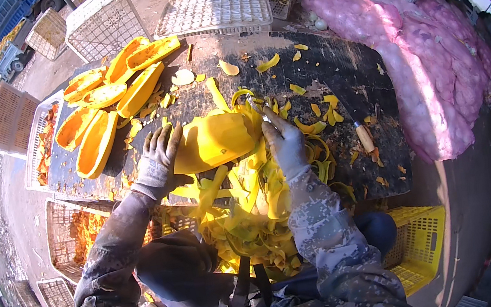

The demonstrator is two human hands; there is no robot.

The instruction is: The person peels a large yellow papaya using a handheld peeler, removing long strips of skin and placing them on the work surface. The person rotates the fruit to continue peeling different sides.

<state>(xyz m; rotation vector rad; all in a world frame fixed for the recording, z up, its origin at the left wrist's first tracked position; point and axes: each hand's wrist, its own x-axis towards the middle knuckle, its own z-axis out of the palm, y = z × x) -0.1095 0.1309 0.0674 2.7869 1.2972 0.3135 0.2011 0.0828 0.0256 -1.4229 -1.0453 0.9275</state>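
Observation:
A peeled yellow-orange squash piece (pixel 212 143) lies cut side down on a dark, worn board (pixel 234 83) before me. My left hand (pixel 157 160), in a soiled work glove, holds the squash's left end, thumb on the near side. My gloved right hand (pixel 284 140) grips a metal peeler (pixel 256 106) at the squash's right end; its blade is partly hidden by curled peel. Long strips of peel (pixel 261 189) hang over the near edge and heap up between my knees. Several hollowed squash halves (pixel 97 143) are piled at the board's left.
A knife (pixel 361 130) with a wooden handle lies on the right. Pink mesh sacks (pixel 424 62) bulge beyond the right edge. Plastic crates (pixel 213 11) stand behind; others, holding orange scraps (pixel 86 229), are at left. A yellow crate (pixel 417 247) sits by my right knee.

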